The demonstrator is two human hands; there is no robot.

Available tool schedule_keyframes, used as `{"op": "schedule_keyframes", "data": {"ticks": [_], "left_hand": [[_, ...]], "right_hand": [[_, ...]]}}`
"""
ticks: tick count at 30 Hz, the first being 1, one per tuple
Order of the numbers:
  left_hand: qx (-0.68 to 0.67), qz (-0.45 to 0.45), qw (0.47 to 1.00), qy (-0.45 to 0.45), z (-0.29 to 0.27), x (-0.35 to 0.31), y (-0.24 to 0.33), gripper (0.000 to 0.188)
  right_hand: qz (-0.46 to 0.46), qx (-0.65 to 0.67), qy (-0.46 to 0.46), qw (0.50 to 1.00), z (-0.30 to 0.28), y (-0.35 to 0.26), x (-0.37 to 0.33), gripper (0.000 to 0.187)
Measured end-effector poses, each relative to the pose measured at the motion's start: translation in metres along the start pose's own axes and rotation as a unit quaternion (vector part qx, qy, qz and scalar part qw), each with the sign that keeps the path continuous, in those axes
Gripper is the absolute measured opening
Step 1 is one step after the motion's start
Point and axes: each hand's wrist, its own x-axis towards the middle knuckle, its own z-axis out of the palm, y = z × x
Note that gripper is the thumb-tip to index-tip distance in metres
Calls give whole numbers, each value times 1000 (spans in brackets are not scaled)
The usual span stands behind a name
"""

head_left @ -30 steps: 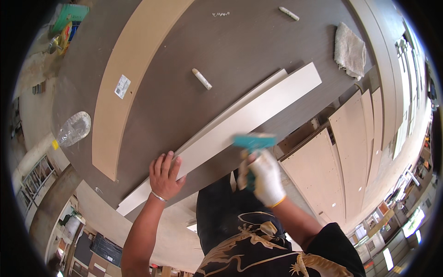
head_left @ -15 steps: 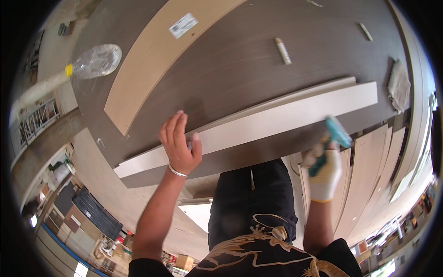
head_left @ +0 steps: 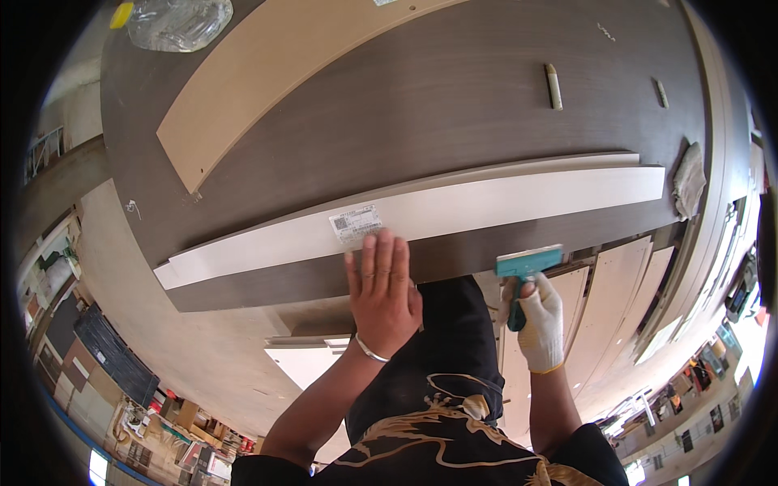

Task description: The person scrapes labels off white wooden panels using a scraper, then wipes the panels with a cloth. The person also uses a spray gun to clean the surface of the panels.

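A long white board lies across the near part of the dark brown tabletop, with another strip showing along its far edge. A printed label sits on the white board left of its middle. My left hand is bare and wears a silver bracelet; its outstretched fingers lie at the label's near edge, fingertips over it. On the right, my right hand, in a pale knitted glove, grips a teal wide-bladed scraper. Its head points away from me, near the table's front edge, apart from the board.
A curved tan panel lies at the far left, near a clear plastic bottle with a yellow cap. Two crayon-like sticks are farther back. A grey cloth rests at the right edge; boards stand below it.
My left hand has moved right along the board, and the label now shows. My right hand has brought the scraper left and nearer me. The view has shifted.
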Motion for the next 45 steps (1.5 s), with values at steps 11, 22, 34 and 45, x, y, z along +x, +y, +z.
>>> {"op": "schedule_keyframes", "data": {"ticks": [11,22,34,45], "left_hand": [[-49,54,997,-2,6,-6,21,68],[-126,141,981,-39,25,2,75,55],[-152,119,978,74,70,72,134,44],[-404,20,914,36,95,73,145,30]], "right_hand": [[-178,-343,32,922,21,-43,3,64],[-342,-702,-104,616,73,-107,41,60],[-313,-735,-89,594,83,-115,61,47],[-400,-764,-143,486,141,-102,78,46]]}}
